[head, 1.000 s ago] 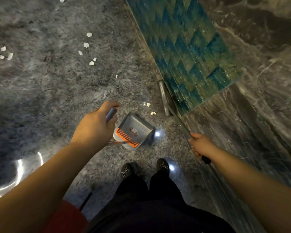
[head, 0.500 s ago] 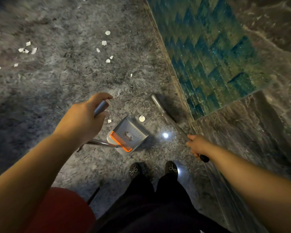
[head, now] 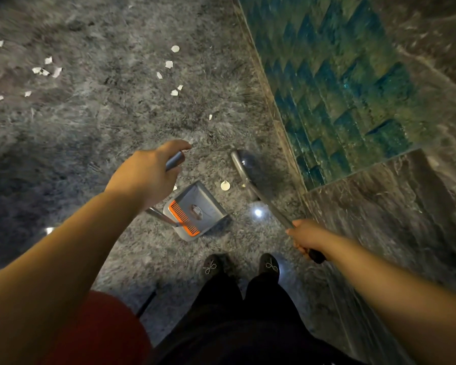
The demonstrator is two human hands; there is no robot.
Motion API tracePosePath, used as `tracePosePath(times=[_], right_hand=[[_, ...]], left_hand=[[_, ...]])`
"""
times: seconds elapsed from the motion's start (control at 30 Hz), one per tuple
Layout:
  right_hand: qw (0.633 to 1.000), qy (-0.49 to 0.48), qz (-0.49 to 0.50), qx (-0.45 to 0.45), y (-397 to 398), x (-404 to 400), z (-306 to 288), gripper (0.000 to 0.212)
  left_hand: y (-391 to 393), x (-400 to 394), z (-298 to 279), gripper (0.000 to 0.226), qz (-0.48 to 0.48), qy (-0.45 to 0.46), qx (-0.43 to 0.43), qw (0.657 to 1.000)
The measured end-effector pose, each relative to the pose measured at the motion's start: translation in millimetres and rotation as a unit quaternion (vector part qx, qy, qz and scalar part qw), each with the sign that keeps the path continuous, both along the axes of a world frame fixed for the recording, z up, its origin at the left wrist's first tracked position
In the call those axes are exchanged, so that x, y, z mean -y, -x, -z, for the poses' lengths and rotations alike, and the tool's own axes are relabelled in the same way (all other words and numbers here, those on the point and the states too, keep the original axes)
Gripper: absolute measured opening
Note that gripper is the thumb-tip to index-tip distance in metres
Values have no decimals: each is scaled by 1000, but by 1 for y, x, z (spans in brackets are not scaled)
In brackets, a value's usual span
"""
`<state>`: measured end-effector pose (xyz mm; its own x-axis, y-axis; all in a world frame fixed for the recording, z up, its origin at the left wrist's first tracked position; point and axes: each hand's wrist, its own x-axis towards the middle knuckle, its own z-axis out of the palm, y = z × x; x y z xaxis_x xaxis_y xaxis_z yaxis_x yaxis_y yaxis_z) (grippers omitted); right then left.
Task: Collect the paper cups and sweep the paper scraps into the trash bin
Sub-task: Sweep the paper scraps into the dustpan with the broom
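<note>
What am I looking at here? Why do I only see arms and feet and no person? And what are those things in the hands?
The camera sits on the person's head and looks down, so you see only their arms, legs and shoes. It is one picture, taken from above.

The left hand grips the long handle of a grey dustpan with an orange comb, which rests on the floor. The right hand grips the stick of a broom, whose brush end is down on the floor beside the wall.

Small white paper scraps lie scattered on the grey marble floor. One round scrap lies between broom and dustpan. No cups or bin show here.
</note>
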<state>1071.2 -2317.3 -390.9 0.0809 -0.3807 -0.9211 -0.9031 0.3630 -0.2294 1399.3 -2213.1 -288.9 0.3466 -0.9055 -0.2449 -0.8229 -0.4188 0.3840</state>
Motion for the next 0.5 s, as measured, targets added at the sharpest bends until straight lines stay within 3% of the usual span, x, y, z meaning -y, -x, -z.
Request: tracePosePath(times=[0.27, 0.5], right_hand=[[987, -106, 73, 93, -34, -35, -11, 19], [987, -110, 43, 109, -44, -44, -32, 10]], left_hand=[[4, -9, 1, 46, 3, 5, 11, 1000], [-2, -23, 0, 47, 6, 1, 17, 1000]])
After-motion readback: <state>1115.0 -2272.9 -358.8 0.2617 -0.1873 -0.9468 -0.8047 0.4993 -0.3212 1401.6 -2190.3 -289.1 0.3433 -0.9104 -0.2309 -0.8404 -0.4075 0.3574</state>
